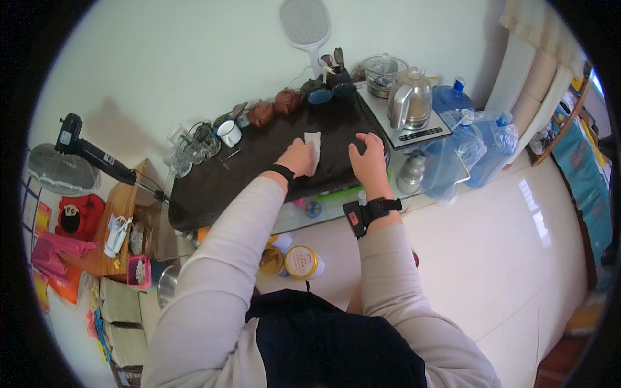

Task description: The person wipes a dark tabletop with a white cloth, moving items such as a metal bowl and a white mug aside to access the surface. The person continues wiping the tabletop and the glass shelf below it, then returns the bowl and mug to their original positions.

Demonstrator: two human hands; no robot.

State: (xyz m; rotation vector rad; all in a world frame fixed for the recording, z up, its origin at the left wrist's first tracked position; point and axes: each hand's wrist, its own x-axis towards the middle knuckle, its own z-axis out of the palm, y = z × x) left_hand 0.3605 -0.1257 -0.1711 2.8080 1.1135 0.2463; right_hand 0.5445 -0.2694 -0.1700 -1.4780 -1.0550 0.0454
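Note:
My left hand (297,157) presses a folded white cloth (314,145) against the dark tea tray (252,169), near its middle. My right hand (368,156) hovers over the tray's right end, its fingers spread and holding nothing. Two brown clay teapots (260,113) stand along the back edge. A white enamel mug (229,134) lies tilted to their left, beside several clear glasses (194,145). Two dark blue bowls (320,96) sit at the back right.
A glass kettle (411,99) stands on a silver electric base (405,131) at the right. Behind it is a lidded glass pot (384,72). Blue water jugs (490,145) stand farther right. Lidded tins (302,262) are on the floor before me. A black-armed fan (97,155) rises at left.

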